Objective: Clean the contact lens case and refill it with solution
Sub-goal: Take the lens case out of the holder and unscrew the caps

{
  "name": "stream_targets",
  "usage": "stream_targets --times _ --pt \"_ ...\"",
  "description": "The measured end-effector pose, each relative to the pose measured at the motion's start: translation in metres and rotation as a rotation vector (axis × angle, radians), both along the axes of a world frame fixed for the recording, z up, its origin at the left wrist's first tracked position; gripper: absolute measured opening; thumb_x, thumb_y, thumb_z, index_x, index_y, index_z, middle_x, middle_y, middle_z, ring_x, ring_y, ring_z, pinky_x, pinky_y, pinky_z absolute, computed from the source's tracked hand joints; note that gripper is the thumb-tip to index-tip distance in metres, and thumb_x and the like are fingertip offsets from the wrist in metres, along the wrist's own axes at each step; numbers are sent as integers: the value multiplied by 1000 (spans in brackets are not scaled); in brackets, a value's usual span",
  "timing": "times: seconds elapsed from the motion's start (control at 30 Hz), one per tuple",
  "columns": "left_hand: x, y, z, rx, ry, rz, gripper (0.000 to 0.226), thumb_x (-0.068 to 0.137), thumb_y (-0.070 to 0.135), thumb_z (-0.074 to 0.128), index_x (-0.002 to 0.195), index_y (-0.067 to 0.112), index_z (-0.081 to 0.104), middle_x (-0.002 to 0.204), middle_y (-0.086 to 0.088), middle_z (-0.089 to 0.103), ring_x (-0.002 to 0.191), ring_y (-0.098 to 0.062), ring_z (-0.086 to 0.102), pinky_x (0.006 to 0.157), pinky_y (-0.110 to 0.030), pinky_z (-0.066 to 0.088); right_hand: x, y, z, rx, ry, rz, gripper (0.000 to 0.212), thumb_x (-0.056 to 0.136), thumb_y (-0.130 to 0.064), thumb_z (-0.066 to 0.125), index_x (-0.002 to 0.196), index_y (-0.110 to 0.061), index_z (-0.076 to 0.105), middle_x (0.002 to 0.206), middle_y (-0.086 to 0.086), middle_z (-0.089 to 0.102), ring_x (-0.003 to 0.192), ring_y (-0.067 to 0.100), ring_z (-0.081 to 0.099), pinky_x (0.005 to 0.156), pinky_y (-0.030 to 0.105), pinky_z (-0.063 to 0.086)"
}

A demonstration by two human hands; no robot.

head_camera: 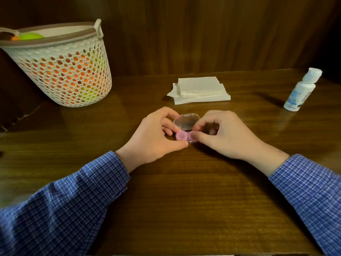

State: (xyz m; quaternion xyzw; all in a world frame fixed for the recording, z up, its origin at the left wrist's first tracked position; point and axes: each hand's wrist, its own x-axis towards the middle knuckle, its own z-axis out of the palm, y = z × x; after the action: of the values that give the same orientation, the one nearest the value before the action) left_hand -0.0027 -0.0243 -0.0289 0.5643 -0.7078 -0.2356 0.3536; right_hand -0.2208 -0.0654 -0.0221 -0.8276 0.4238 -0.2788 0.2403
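Holding: gripping the small pink lens case point(185, 137) with both hands, low on the brown table point(184, 191), so it is not sliding about.
Left hand: curling the left hand point(156, 134) round the left side of the case, thumb pressing at the front and fingers tucking in at the back, likely keeping the case from turning.
Right hand: pinching the right cap of the case with the right hand point(224, 134), thumb and first finger closing on it, probably getting ready to twist that cap off.
Clear box: lying open just behind the pink case, the clear box point(186, 121) showing its lid tipped back and touching the fingers of both hands; likely the little home of the case.
Caps: staying on, both of them, as far as can be told, so no cleaning or filling happening yet.
Tissues: waiting in a white stack of tissues point(201, 90) behind the hands, near enough for grabbing and wiping the cups dry.
Bottle: standing upright, well off to the right, the white bottle point(301, 89) with its cap on, keeping the solution from spilling until filling time.
Basket: sitting far left at the back, the white basket point(60, 65) with orange and green things inside, out of the way of the hands.
Next, maybe: turning the cap gently, since the case is tiny and could be slipping out of the fingers.
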Motion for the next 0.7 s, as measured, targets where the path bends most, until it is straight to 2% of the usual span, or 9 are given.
stream_targets --times 0.27,0.53,0.7 --pt "1 0 0 4 5 2 66 70 34 94 124 33 57 92 18 73 93 6 67 68 -4 50 0 0 1 -21 18 -4 7 86 -39 78 88 -33 79 90 -19 65 83 -1 59 62 12 44" --pt "0 1 2 2 4 -2 60 72 31 93 122 32 59 94 16 73 91 5 67 68 -5 50 0 3 1 -30 -2 7 5 87 -37 77 91 -36 79 91 -23 69 79 2 60 57 11 46" --pt "-1 2 2 3 3 -10 60 73 30 92 124 31 61 97 15 75 93 4 68 71 -6 51 0 3 1 14 -21 -3 1 86 -35 79 87 -36 79 85 -23 71 81 -2 62 65 15 46"
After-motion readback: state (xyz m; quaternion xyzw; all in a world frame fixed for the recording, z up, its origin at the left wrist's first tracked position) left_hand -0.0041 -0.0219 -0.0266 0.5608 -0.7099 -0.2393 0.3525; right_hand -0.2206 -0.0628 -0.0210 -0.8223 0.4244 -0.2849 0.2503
